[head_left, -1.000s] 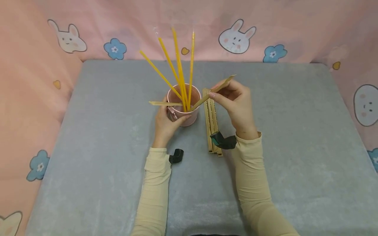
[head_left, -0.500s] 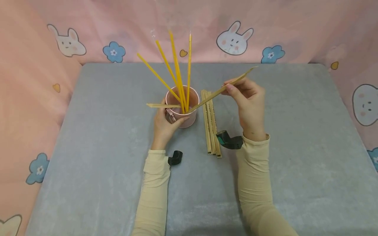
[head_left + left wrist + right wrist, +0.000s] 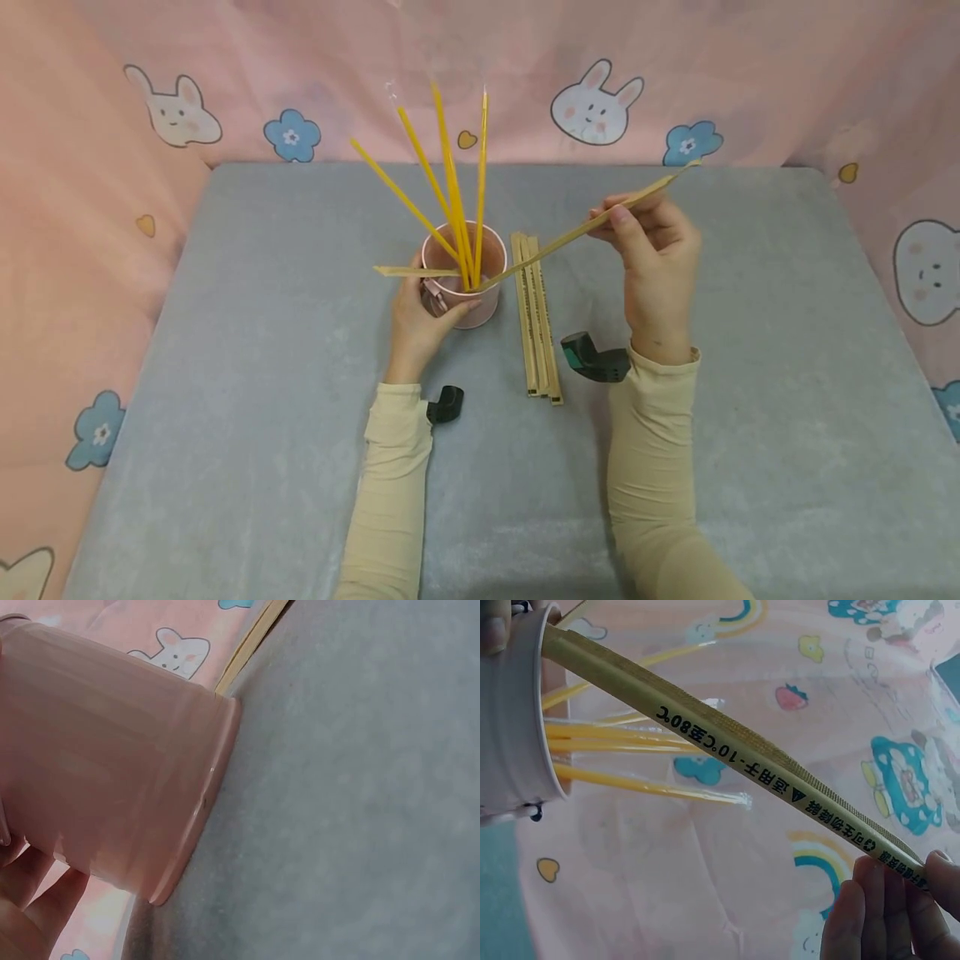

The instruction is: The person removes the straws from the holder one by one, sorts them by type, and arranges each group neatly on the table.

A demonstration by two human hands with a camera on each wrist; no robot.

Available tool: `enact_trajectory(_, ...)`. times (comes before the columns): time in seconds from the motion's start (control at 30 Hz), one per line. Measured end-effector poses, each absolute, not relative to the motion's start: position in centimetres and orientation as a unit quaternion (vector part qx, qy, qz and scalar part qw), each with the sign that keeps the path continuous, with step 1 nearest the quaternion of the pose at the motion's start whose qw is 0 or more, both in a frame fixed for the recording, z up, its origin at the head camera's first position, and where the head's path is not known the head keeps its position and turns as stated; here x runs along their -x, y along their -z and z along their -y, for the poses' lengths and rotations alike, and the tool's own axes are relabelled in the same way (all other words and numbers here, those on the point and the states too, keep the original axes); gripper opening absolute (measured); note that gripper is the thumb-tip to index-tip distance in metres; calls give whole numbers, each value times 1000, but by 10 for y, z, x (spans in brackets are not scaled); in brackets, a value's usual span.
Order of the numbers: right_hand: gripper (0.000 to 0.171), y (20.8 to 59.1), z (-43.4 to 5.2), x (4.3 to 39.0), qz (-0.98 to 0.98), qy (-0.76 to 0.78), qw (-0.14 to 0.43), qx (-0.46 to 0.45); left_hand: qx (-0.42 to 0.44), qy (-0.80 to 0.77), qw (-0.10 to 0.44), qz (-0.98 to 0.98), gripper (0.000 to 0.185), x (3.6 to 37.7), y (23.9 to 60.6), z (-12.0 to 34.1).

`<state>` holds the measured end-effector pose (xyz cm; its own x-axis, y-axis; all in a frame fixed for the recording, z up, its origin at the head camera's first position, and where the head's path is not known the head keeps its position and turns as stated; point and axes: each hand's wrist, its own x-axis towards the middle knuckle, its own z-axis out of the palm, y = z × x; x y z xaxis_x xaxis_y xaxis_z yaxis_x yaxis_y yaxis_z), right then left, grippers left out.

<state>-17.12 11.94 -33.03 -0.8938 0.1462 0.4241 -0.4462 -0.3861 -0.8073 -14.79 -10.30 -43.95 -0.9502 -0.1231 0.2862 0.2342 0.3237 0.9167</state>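
Pink cup stood on grey mat near centre, gripped at near side by L hand, fingers curled round it. Yellow straws upright in cup. Wrapped straws lay just R of cup. One paper-wrapped straw, lower end in cup, was pinched near upper end by R hand.
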Motion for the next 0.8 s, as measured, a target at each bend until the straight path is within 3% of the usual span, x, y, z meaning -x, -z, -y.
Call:
enact_trajectory(0.37, 7, 326, -133, 169, 500, -831, 212, -116, 37, 578, 153, 801, 89, 148, 439, 102)
enact_trajectory(0.57, 20, 325, -138, 169, 486, -836, 230, -110, 37, 577, 151, 802, 89, 148, 439, 103)
enact_trajectory(0.8, 15, 323, -141, 169, 485, -834, 241, -103, 33, 576, 153, 802, 88, 147, 441, 102)
